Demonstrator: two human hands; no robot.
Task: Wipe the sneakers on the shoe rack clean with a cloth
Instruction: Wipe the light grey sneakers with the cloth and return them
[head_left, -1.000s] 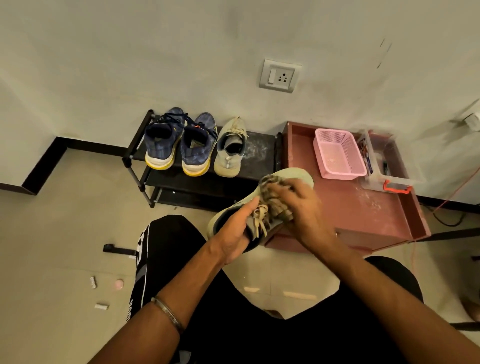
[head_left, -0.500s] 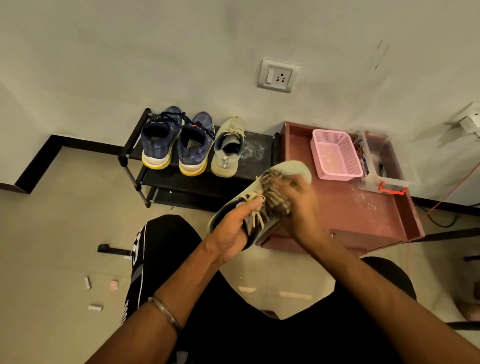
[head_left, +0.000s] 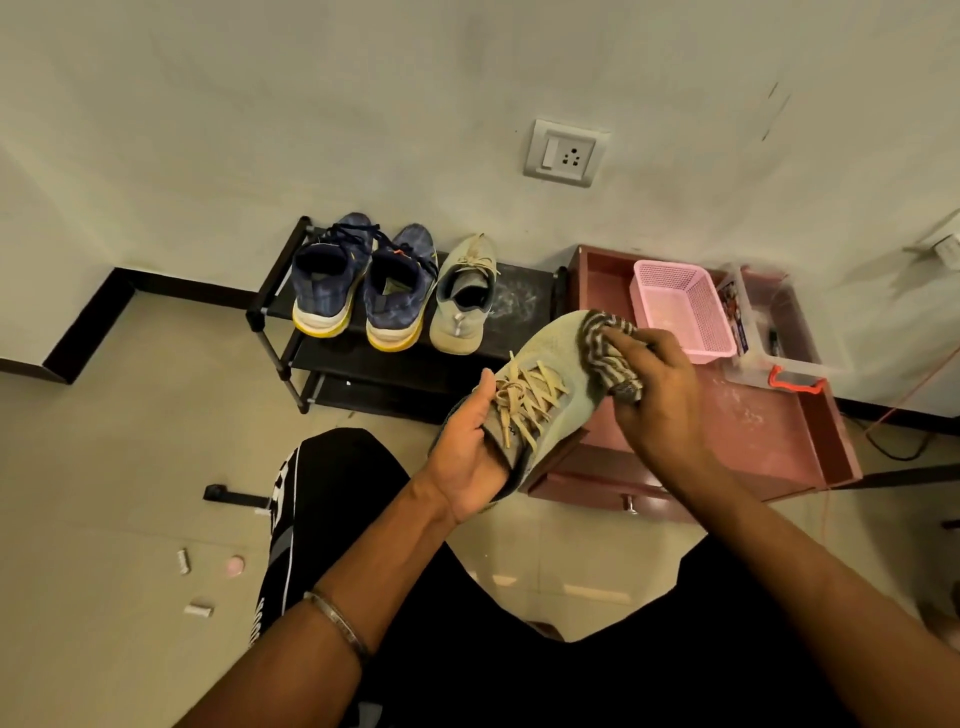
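A pale grey-green sneaker (head_left: 558, 379) with beige laces is held up in front of me, toe pointing away to the upper right. My left hand (head_left: 470, 452) grips its heel end from the left. My right hand (head_left: 657, 395) holds a bunched striped cloth (head_left: 608, 353) against the sneaker's toe side. On the black shoe rack (head_left: 519, 299) by the wall stand two blue sneakers with yellow soles (head_left: 358, 283) and the matching pale sneaker (head_left: 462, 299).
A low reddish-brown cabinet (head_left: 748, 431) stands right of the rack, bearing a pink basket (head_left: 680, 309) and a clear plastic box (head_left: 774, 348). A wall socket (head_left: 566, 153) is above. Small bits (head_left: 197, 610) and a black piece (head_left: 228, 493) lie on the floor at left. An orange cable (head_left: 904, 400) runs at right.
My right hand has slid the cloth from over the laces toward the sneaker's toe and side. The sneaker has turned so its laces show fully.
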